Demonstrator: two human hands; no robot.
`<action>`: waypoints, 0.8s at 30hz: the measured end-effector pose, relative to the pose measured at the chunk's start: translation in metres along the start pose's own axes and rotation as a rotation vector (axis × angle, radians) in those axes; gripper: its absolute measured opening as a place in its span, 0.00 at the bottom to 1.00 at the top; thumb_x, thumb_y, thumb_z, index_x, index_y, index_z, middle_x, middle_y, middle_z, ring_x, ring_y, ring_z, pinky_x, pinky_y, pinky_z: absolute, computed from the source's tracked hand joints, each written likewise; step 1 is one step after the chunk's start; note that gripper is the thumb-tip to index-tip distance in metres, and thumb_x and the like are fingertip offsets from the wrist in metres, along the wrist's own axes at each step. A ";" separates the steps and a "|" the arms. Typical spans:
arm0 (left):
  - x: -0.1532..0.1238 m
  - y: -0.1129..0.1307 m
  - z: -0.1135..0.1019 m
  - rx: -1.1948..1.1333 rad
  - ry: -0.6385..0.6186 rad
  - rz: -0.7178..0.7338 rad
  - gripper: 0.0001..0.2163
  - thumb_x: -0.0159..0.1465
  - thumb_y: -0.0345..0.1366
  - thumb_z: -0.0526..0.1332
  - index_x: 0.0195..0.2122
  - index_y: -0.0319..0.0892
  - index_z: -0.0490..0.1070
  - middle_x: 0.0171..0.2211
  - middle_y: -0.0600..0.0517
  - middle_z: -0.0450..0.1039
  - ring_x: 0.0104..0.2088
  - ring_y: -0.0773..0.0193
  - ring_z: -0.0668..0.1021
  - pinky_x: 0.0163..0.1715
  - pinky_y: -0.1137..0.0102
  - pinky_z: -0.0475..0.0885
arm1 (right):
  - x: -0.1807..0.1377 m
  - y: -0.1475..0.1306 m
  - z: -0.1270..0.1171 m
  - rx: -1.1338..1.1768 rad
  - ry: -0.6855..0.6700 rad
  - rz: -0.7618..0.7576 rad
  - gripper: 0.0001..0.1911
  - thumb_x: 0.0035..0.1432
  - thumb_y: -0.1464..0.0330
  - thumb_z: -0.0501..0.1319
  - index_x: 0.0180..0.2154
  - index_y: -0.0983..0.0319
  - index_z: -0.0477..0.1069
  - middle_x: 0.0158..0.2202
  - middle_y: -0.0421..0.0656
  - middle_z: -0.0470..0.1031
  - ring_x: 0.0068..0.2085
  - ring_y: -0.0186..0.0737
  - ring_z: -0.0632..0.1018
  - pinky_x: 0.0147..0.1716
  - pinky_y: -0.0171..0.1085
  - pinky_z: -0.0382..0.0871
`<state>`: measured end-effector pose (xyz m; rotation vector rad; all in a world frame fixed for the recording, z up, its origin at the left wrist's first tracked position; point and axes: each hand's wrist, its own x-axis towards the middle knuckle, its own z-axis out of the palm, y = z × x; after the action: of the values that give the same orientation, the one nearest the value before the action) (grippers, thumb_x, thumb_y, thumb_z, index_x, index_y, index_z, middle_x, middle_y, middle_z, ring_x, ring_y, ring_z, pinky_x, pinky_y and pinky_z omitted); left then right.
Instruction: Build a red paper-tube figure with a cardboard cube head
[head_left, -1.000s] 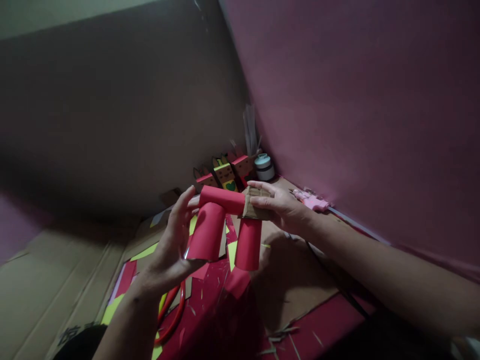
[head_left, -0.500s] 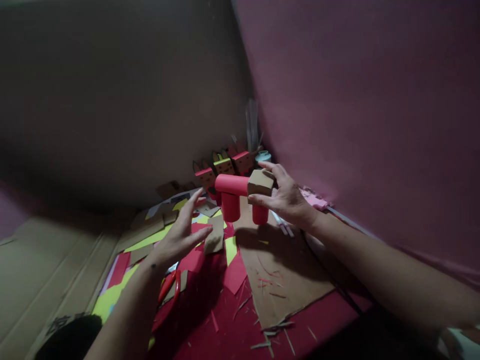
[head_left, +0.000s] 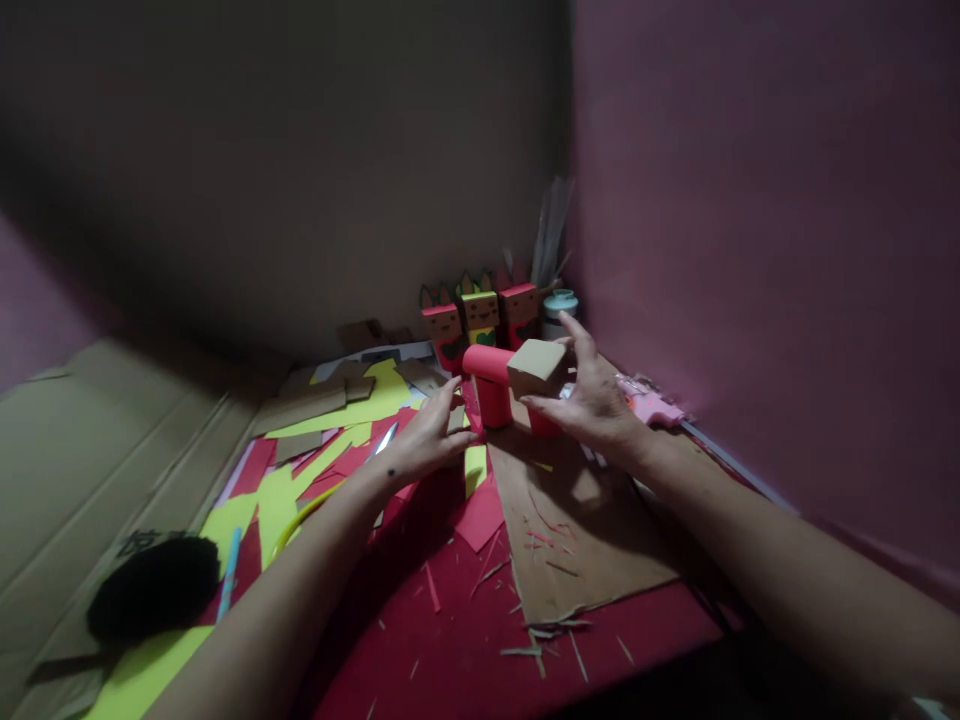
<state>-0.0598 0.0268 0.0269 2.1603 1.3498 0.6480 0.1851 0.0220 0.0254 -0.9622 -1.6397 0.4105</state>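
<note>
Across our red table (head_left: 450, 655), at the far end of a brown sheet (head_left: 600, 565), we held a box (head_left: 535, 366) on red tubes (head_left: 487, 362) with our curled right hand (head_left: 600, 395), while our left hand (head_left: 429, 435), half open and empty, was just left, so one bump might have tipped them.

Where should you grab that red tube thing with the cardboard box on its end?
I'd take it by the cardboard box, coming from the right, where the right hand is: its flat sides should suit a thumb in front and fingers behind. The left hand, near the other end, could help steady the round red tube across the top.
</note>
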 end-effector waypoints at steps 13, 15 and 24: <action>0.046 0.001 0.032 -0.298 0.067 -0.074 0.18 0.46 0.35 0.73 0.38 0.39 0.75 0.33 0.49 0.79 0.37 0.53 0.79 0.36 0.63 0.75 | -0.007 -0.002 0.002 -0.012 -0.081 0.085 0.37 0.46 0.62 0.72 0.57 0.62 0.64 0.53 0.54 0.73 0.51 0.54 0.76 0.50 0.53 0.72; 0.049 0.001 0.033 -0.317 0.084 -0.076 0.17 0.46 0.35 0.73 0.37 0.40 0.75 0.33 0.50 0.80 0.37 0.53 0.79 0.35 0.64 0.74 | -0.007 -0.003 0.000 -0.011 -0.075 0.100 0.32 0.47 0.61 0.71 0.52 0.61 0.66 0.49 0.52 0.75 0.47 0.52 0.77 0.46 0.51 0.73; 0.048 -0.003 0.038 -0.421 0.069 -0.041 0.19 0.46 0.35 0.72 0.40 0.40 0.73 0.36 0.48 0.80 0.39 0.53 0.79 0.38 0.63 0.75 | -0.005 -0.006 -0.001 -0.055 -0.086 0.163 0.32 0.42 0.60 0.71 0.47 0.62 0.63 0.43 0.51 0.75 0.42 0.52 0.76 0.40 0.49 0.71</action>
<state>-0.0184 0.0655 0.0024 1.7832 1.1634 0.9072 0.1841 0.0147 0.0265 -1.1372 -1.6628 0.5260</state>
